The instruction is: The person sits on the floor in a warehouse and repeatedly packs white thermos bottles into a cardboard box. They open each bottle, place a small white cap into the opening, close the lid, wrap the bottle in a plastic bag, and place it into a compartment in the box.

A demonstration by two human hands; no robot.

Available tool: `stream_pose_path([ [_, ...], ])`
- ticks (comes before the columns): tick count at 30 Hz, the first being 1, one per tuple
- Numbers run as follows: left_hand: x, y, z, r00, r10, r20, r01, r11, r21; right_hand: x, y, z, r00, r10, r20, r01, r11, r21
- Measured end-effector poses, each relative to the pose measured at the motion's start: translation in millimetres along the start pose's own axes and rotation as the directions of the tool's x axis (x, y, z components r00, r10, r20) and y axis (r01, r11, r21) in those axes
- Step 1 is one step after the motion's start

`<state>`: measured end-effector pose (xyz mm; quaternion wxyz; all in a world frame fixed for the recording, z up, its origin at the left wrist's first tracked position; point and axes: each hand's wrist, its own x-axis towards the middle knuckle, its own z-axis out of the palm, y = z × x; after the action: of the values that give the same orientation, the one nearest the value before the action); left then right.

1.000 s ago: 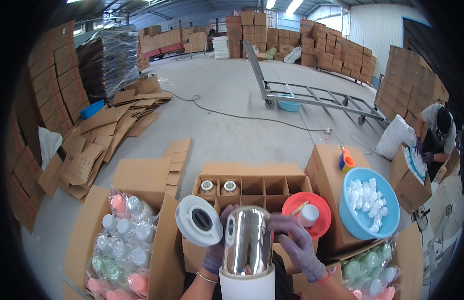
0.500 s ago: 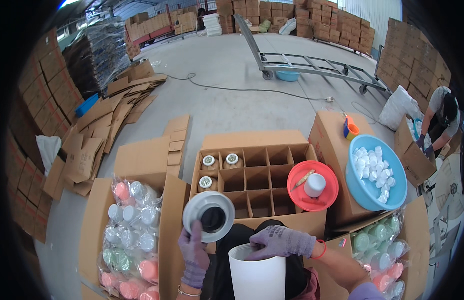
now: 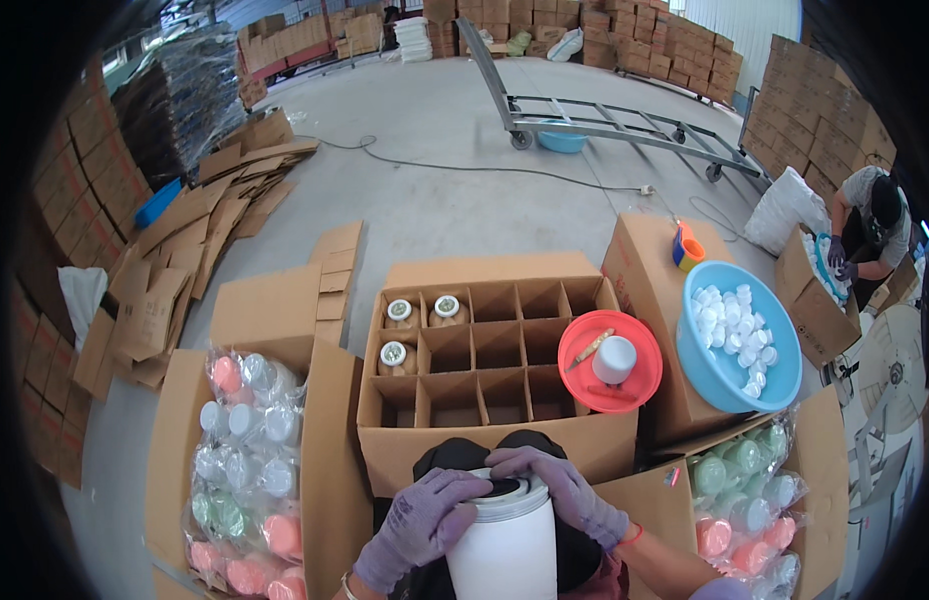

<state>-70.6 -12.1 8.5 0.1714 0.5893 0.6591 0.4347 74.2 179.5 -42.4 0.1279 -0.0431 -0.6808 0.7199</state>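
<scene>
A white cylindrical bottle [image 3: 507,550] stands upright at the bottom centre, against my lap. Both my hands wear purple gloves. My left hand [image 3: 425,520] lies over the left side of its lid [image 3: 505,487]. My right hand [image 3: 565,490] presses on the lid's right side. Just beyond the bottle is a cardboard box with dividers [image 3: 485,350]; three capped bottles [image 3: 421,312] stand in its far-left cells.
Open cartons of wrapped pastel bottles sit at my left [image 3: 245,450] and right [image 3: 750,500]. A red bowl [image 3: 610,360] holds a white cup. A blue basin [image 3: 730,335] holds white caps. Another person [image 3: 870,220] bends over a box at the right. Flattened cardboard [image 3: 205,230] lies left; a trolley [image 3: 615,115] stands behind.
My left hand brought the lid down from beside the bottle onto its top. Both hands now rest on the lid. The camera has tilted down.
</scene>
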Motion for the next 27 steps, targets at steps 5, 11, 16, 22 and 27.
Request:
stream_pose_path([
  [5,0,27,15,0.971,-0.228,-0.068,0.214,0.963,-0.164,-28,-38,-1,0.998,0.029,-0.056,-0.032,0.998,-0.062],
  [11,-63,-4,117,0.541,-0.801,0.257,0.54,0.096,-0.836,-99,-135,-27,0.996,-0.019,-0.086,-0.055,0.633,-0.772],
  [16,-81,71,115,0.89,-0.443,-0.111,0.344,0.811,-0.473,-110,-153,-31,0.843,0.266,-0.467,-0.535,0.498,-0.682],
  [22,-83,57,109,0.922,-0.316,-0.224,0.187,0.868,-0.46,-125,-107,-57,0.782,0.523,-0.338,-0.603,0.773,-0.198],
  [27,-58,46,93,0.855,-0.512,-0.077,0.434,0.79,-0.433,-121,-75,-38,0.984,-0.038,-0.173,-0.009,0.965,-0.263],
])
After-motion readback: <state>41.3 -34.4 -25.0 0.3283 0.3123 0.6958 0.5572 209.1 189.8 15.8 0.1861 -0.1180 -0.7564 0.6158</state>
